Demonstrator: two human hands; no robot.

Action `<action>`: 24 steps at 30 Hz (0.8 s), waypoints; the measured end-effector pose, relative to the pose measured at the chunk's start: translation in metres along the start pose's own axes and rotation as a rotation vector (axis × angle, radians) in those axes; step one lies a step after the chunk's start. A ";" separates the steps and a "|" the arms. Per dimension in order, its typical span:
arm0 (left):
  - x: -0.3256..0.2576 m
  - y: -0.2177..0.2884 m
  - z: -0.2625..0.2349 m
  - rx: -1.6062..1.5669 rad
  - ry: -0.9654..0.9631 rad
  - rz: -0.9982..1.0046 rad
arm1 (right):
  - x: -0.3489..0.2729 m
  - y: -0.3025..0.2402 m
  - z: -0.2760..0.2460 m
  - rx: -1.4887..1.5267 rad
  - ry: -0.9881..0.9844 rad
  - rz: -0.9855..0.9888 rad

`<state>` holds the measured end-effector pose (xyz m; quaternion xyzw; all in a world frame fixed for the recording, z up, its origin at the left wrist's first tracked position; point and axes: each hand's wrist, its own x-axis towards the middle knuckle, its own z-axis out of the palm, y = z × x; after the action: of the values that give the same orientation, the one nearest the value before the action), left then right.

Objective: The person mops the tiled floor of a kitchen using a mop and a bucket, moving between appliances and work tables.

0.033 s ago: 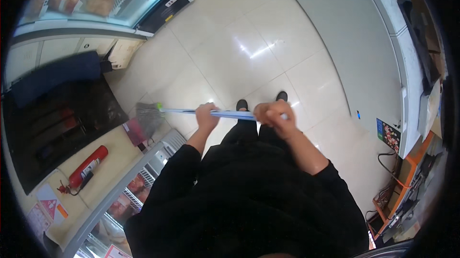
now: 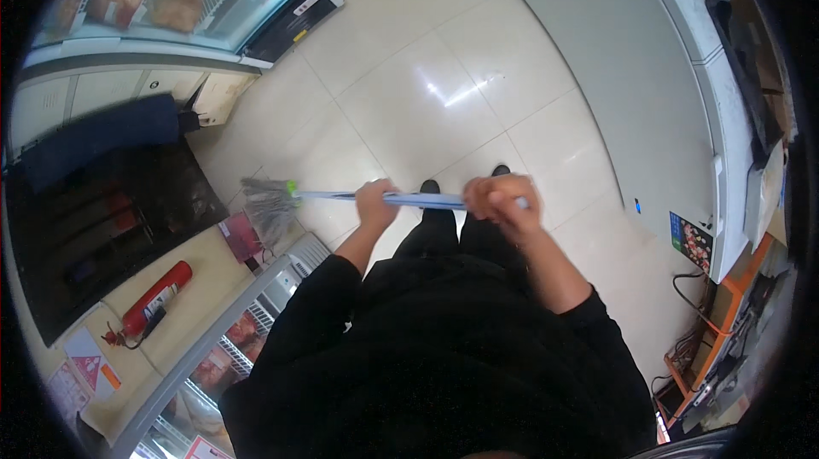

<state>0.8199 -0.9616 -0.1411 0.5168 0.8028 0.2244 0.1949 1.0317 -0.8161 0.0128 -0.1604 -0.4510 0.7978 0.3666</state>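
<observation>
**Shop floor, broom in both hands**

Glossy cream tile floor (image 2: 444,92) between display cases. Broom (image 2: 341,197) lies level across the person's front, grey bristles at left over the tiles. Left hand (image 2: 376,203) clamped mid-handle, right hand (image 2: 502,203) clamped at the handle end. Red fire extinguisher (image 2: 153,299) lower left, by a glass-topped freezer (image 2: 230,331).

Open tiled floor (image 2: 426,92) is lying ahead and to the right of the broom (image 2: 281,203), giving wide room for a sweep. On the left, a dark mat (image 2: 102,229) and a red extinguisher (image 2: 153,297) are crowding the broom head, with a glass-topped freezer (image 2: 247,322) just below. A grey counter (image 2: 631,75) is closing off the far right.
</observation>
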 end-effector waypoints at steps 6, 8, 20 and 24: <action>0.089 0.166 0.090 -0.466 -0.077 0.360 | 0.018 -0.157 -0.006 -0.472 -0.168 -0.259; 0.119 0.226 0.123 -0.622 -0.098 0.501 | 0.013 -0.180 -0.020 -0.657 -0.244 -0.306; 0.198 0.339 0.211 -0.612 -0.197 0.682 | -0.010 -0.229 -0.158 -0.666 -0.443 -0.276; 0.187 0.342 0.163 -0.470 -0.267 0.529 | 0.019 -0.261 -0.162 -0.289 -0.442 -0.286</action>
<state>1.0895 -0.6397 -0.0985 0.6719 0.5359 0.3759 0.3464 1.2285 -0.6207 0.1449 0.0318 -0.6467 0.6813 0.3413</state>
